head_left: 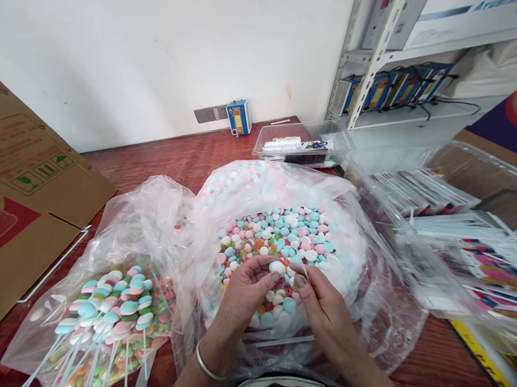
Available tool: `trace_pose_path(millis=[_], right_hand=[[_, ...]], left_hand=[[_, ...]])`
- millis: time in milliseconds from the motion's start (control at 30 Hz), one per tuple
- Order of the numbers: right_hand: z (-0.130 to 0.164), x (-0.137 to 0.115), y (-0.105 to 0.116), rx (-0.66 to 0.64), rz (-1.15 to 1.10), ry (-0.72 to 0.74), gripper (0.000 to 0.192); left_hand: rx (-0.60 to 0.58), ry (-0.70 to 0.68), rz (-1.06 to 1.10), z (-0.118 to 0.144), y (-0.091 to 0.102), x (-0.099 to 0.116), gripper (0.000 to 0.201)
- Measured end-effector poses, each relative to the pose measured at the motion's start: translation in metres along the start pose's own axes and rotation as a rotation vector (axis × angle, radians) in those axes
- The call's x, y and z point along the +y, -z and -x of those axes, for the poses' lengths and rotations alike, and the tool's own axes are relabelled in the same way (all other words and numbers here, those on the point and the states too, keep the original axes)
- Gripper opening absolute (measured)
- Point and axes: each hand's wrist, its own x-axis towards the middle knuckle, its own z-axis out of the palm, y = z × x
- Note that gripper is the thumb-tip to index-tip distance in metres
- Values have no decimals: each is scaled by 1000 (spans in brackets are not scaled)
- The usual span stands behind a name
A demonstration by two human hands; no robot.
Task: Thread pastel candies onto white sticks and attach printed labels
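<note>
Between the thumb and fingers of my left hand (248,294) is a small white marshmallow candy (277,268). My right hand (324,306) is close beside it, thumb and fingertips pinched on a thin whitish piece (302,269) whose kind I cannot make out. Both hands are over a large clear plastic bag (344,215), folded open around many pink, blue and white candies (289,230). Small green, orange and red gummy rings (251,251) are mixed among them. A thin white stick (283,341) lies across the bag's near side.
To the left, another plastic bag (142,210) has candy skewers (109,307) on white sticks lying over gummies. A cardboard box (28,204) borders that side. Behind is a clear tray (304,141) near a blue device (239,117); at right, a plastic bin (451,151) holds printed packets.
</note>
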Motion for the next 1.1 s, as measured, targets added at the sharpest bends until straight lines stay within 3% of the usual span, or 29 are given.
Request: trace_pose_path(millis=[167, 333, 733, 967, 1100], right_hand=[[15, -1, 9, -198, 208, 33, 41], [24, -7, 7, -332, 273, -2, 44], [16, -13, 2, -293, 70, -64, 30], [18, -12, -4, -249, -103, -194, 23], [18, -9, -11, -237, -112, -181, 22]], left_hand=[[152, -47, -26, -5, 3, 2, 43], [198, -70, -52, -5, 0, 2, 39], [127, -121, -163, -3, -1, -2, 30], [68, -176, -238, -4, -1, -9, 19], [77, -200, -226, -3, -4, -15, 17]])
